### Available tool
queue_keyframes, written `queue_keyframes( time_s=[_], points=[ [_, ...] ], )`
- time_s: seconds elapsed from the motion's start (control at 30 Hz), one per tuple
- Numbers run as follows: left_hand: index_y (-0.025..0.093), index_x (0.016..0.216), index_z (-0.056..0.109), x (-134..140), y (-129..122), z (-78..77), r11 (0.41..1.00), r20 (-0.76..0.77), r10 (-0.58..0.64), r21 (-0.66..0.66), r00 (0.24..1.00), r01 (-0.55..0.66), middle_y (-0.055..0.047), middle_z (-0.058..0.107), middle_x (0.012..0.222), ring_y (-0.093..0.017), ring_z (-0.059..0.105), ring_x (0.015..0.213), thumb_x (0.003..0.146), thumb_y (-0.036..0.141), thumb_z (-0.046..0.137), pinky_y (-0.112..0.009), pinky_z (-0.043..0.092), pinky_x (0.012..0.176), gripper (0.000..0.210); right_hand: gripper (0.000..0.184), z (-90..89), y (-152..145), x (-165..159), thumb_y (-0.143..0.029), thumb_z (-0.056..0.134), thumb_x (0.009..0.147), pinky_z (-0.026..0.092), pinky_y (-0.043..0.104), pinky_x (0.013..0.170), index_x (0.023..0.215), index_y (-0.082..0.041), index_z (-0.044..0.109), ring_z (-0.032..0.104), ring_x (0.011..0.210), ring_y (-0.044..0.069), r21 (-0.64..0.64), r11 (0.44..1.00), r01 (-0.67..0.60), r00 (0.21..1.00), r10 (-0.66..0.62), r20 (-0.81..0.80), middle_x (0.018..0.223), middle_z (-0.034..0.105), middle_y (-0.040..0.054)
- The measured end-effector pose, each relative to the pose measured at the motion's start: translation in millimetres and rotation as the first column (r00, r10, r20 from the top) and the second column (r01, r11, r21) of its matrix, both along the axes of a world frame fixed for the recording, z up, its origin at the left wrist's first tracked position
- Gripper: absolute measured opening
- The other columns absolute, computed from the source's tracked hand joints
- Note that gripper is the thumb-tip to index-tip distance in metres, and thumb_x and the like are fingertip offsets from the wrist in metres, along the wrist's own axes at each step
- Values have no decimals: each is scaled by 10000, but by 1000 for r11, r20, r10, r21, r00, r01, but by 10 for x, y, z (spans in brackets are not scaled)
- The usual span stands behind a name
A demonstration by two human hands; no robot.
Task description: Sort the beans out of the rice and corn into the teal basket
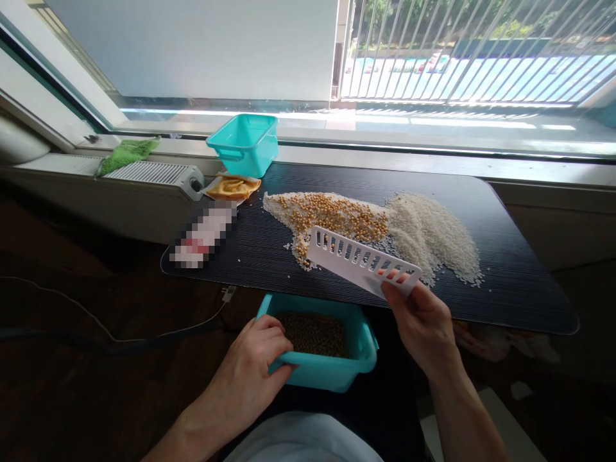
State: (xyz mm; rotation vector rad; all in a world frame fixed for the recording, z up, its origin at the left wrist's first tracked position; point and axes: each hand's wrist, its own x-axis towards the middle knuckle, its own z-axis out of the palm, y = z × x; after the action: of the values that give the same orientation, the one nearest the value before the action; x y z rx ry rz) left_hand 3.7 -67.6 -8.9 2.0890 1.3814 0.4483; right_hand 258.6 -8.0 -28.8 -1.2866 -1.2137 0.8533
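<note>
My left hand (264, 356) is closed on the near left rim of a turquoise plastic bin (332, 372), held just below the table's front edge. Small brownish-green grains (315, 335) cover the bin's floor. In my right hand (423, 321) is a white slotted plastic strip (360, 263), its fingers pinching the right end. The strip is tilted above the table's front part. Behind it lie yellow peas or similar round seeds (332, 215), mixed with white rice-like grains. A larger heap of white grains (428, 234) spreads to the right of them.
A second turquoise bin (245, 144) stands at the dark table's (510, 269) back left corner. In front of it sits an orange-yellow item on white wrapping (234, 188), near a blurred packet (205, 236). A green cloth (128, 155) lies on the radiator (149, 174). A white cable (91, 321) hangs at left.
</note>
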Motion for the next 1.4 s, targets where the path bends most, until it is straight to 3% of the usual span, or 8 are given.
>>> queue_keyframes(
  time_s=[0.3, 0.97, 1.4],
  points=[
    [169, 711, 654, -1, 6, 3, 1000, -15, -5, 17, 1000, 5, -44, 687, 785, -234, 619, 902, 762, 1, 560, -377, 542, 799, 200, 212, 108, -85, 60, -377, 694, 831, 581, 358, 863, 992, -261, 769, 724, 924, 231, -25, 999, -45, 997, 46, 66, 981, 782, 31],
    [183, 718, 658, -2, 16, 34, 1000, -24, 6, 27, 1000, -5, -27, 682, 765, -224, 628, 895, 737, -2, 550, -354, 553, 794, 215, 252, 115, 28, -8, -432, 720, 793, 582, 372, 845, 941, -235, 773, 724, 908, 246, -59, 996, -61, 997, 63, 34, 944, 783, 44],
    [164, 708, 653, -5, 16, 35, 1000, 2, 9, -6, 1000, -9, -40, 679, 769, -230, 615, 892, 754, -3, 546, -375, 538, 808, 204, 269, 133, -53, 50, -445, 736, 775, 585, 356, 831, 954, -248, 775, 724, 888, 240, -107, 993, -56, 998, 60, 32, 941, 786, 35]
  ],
)
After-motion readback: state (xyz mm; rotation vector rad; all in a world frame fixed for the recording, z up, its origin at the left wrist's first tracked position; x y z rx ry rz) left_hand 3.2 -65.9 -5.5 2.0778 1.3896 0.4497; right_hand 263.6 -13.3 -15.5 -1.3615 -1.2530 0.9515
